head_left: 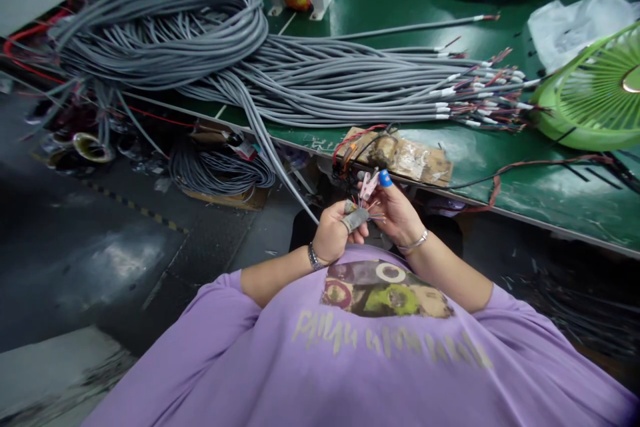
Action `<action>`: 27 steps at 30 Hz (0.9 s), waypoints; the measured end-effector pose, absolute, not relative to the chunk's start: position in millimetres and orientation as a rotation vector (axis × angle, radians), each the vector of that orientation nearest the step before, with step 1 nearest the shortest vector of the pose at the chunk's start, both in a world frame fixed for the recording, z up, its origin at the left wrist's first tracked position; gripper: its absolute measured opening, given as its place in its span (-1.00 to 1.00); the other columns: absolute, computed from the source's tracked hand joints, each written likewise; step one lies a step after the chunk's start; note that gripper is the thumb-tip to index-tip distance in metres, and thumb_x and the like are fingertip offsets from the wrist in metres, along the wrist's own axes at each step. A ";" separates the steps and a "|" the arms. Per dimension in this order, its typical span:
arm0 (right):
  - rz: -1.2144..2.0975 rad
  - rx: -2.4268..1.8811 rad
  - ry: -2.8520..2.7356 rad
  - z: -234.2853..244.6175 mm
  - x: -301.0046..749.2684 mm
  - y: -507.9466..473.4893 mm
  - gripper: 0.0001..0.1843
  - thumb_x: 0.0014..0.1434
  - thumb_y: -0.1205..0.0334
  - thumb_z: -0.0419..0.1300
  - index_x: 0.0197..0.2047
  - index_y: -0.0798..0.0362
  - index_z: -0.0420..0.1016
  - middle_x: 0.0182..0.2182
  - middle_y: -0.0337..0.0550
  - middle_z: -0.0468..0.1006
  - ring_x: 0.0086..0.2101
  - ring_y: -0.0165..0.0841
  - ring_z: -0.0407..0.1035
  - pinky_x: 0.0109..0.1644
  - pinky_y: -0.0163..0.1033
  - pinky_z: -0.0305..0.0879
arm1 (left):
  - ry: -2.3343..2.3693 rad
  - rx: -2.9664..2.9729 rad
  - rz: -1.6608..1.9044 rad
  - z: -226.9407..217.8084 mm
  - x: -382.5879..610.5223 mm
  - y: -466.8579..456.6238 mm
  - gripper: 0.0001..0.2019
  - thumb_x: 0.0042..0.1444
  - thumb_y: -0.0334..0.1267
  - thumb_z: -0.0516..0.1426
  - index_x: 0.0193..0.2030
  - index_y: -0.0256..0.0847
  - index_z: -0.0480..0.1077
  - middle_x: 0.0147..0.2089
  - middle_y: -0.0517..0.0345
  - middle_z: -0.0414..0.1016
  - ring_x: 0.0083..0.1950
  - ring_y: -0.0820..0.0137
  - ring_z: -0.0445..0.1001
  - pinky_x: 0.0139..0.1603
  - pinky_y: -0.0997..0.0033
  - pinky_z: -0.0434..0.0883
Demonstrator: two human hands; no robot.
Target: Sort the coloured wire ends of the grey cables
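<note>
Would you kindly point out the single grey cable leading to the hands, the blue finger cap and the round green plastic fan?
Single grey cable (287, 175), head view: on its sheath, midway along.
Blue finger cap (385, 178), head view: on the cap's tip.
Round green plastic fan (595, 93), head view: on its grille.

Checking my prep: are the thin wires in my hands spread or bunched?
Spread: the thin wires fan apart in separate strands between the left hand and the right hand.
</note>
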State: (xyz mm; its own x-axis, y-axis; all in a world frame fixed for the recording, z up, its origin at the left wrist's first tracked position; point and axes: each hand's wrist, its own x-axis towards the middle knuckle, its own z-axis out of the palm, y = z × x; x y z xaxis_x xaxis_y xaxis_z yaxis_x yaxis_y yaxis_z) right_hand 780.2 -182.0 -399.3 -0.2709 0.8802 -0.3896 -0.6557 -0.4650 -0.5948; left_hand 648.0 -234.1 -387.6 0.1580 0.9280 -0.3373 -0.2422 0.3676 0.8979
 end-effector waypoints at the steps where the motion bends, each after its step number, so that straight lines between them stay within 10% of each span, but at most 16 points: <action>1: 1.918 -0.846 -0.376 -399.1 780.8 -182.3 -0.51 0.00 -0.26 0.35 -0.35 0.04 0.52 -0.41 -0.20 0.62 -0.48 -0.44 0.41 -0.40 -0.33 0.39 | 1.080 0.801 0.979 -387.9 646.6 -235.2 -0.58 -0.08 0.07 0.31 -0.47 -0.25 0.32 -0.59 0.23 0.48 -0.69 0.57 0.34 -0.69 0.61 0.17; 7: 2.165 -0.839 -0.633 -405.1 796.2 -184.0 -0.35 -0.08 -0.43 0.28 -0.37 0.07 0.52 -0.45 -0.15 0.57 -0.49 -0.40 0.39 -0.41 -0.29 0.36 | 1.095 0.885 0.937 -392.0 635.1 -243.0 -0.60 -0.02 0.06 0.29 -0.46 -0.27 0.36 -0.57 0.21 0.48 -0.67 0.56 0.37 -0.67 0.61 0.22; 19: 1.753 -1.022 -1.463 -394.7 805.3 -198.0 -0.71 -0.08 0.08 0.45 -0.45 0.11 0.53 -0.54 -0.27 0.48 -0.51 -0.48 0.27 -0.41 -0.33 0.21 | 1.105 0.991 0.475 -396.4 633.3 -230.3 -0.76 0.01 -0.22 0.29 -0.51 -0.32 0.38 -0.61 0.13 0.47 -0.65 0.50 0.45 -0.64 0.60 0.35; 27: 1.828 -1.198 -1.159 -402.9 812.5 -199.8 -0.49 -0.13 -0.16 0.44 -0.30 0.08 0.49 -0.43 -0.22 0.50 -0.45 -0.43 0.34 -0.39 -0.30 0.34 | 1.147 0.945 0.780 -405.4 631.8 -233.4 -0.62 0.04 0.03 0.26 -0.45 -0.29 0.37 -0.56 0.17 0.49 -0.62 0.50 0.47 -0.63 0.60 0.35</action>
State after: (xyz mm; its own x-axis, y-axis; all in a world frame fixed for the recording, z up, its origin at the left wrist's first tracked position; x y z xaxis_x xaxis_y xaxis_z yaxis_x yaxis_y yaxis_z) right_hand 812.5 -199.8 -402.9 -0.3669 0.8623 -0.3491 -0.0519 -0.3937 -0.9178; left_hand 631.8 -233.4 -405.4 0.2430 0.8883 -0.3898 -0.0362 0.4098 0.9114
